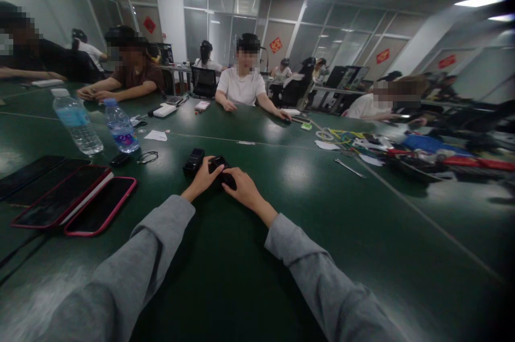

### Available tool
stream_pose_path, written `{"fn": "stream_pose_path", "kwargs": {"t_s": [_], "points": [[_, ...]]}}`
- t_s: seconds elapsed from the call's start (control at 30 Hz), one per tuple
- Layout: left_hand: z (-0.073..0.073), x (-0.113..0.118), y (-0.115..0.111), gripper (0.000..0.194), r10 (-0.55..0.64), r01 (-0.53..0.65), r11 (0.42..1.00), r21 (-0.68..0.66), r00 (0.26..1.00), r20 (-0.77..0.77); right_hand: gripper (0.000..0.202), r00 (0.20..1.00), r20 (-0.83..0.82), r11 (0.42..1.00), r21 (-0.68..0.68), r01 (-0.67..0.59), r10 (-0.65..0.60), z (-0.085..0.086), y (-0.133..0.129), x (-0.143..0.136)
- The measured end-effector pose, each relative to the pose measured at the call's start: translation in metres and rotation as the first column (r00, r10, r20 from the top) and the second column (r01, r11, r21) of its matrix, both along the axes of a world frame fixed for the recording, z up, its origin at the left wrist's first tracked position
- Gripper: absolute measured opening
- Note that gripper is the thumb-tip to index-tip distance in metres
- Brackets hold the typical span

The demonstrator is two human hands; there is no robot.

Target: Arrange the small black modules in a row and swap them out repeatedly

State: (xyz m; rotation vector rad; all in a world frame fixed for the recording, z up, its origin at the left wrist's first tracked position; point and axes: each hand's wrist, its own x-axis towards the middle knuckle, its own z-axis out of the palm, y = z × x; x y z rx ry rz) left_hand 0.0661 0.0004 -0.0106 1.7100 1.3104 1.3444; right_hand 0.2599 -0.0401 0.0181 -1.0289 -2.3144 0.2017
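Note:
Both my hands meet over a small black device point(219, 164) on the green table point(241, 277). Its left side is in the fingers of my left hand point(205, 177), with the thumb along its edge. My right hand point(243, 187) has its fingers curled round the right part of the device. The fingers partly cover it, so its full shape is hidden. A second black device point(193, 161) stands just left of my left hand, close to its fingertips.
Left are phones point(102, 207), two water bottles point(120, 127) and a coiled cable point(147, 157). A metal wrench point(350, 168) and a pile of cables and tools point(434, 151) lie right. A person point(241, 84) sits opposite; others sit around.

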Motion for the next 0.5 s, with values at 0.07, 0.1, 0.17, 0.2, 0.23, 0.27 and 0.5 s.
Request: {"fn": "stream_pose_path", "kwargs": {"t_s": [0.07, 0.1, 0.17, 0.2, 0.23, 0.27, 0.5], "points": [[0.001, 0.000, -0.001, 0.059, -0.037, 0.037, 0.999, 0.002, 0.995, 0.092, 0.052, 0.998, -0.062, 0.999, -0.034, -0.014, 0.012, -0.002, 0.001, 0.000], [0.002, 0.001, -0.003, 0.061, -0.060, 0.060, 0.998, 0.004, 0.989, 0.139, 0.061, 0.994, -0.113, 0.997, -0.073, -0.017, 0.008, -0.003, 0.002, 0.001], [0.006, 0.002, -0.006, 0.063, -0.099, 0.100, 0.995, 0.005, 0.971, 0.219, 0.077, 0.965, -0.261, 0.978, -0.205, -0.029, -0.026, -0.006, 0.006, 0.002], [0.008, 0.003, -0.007, 0.064, -0.112, 0.115, 0.993, 0.004, 0.962, 0.248, 0.080, 0.934, -0.352, 0.956, -0.288, -0.050, -0.057, -0.007, 0.009, 0.003], [0.011, 0.003, -0.009, 0.065, -0.121, 0.125, 0.992, 0.001, 0.955, 0.270, 0.080, 0.892, -0.442, 0.925, -0.369, -0.089, -0.090, -0.008, 0.013, 0.004], [0.013, 0.004, -0.010, 0.065, -0.127, 0.133, 0.991, -0.003, 0.950, 0.286, 0.080, 0.842, -0.525, 0.890, -0.434, -0.141, -0.123, -0.008, 0.016, 0.005], [0.029, 0.012, -0.017, 0.065, -0.207, 0.210, 0.978, 0.023, 0.932, 0.299, 0.084, 0.700, -0.673, 0.699, -0.619, -0.358, -0.238, -0.012, 0.028, 0.008]]}}
